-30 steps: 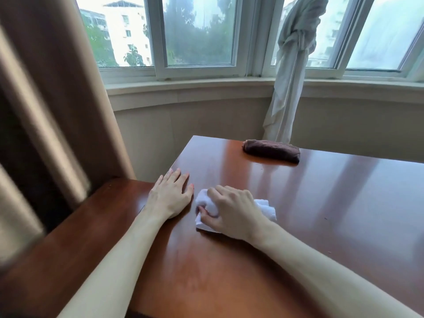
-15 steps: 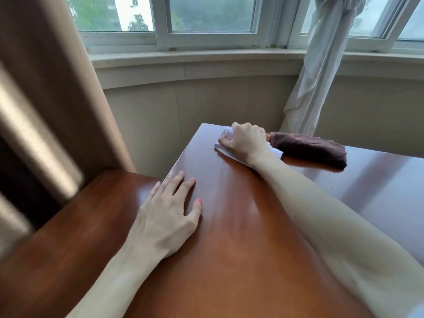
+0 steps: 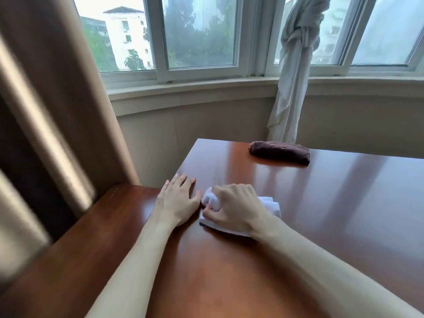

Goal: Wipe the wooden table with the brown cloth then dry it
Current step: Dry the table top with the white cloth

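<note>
1. My right grip [image 3: 234, 208] is clamped on the folded white cloth [image 3: 271, 204], pressing it to the glossy wooden bench [image 3: 344, 203]; half a second ago it was at the far edge, now it is back near me.
2. My left grip [image 3: 177, 201] lies flat, fingers apart, just left of it.
3. The rolled brown cloth [image 3: 280, 152] rests untouched at the far edge, so I judge wiping done and drying underway.
</note>
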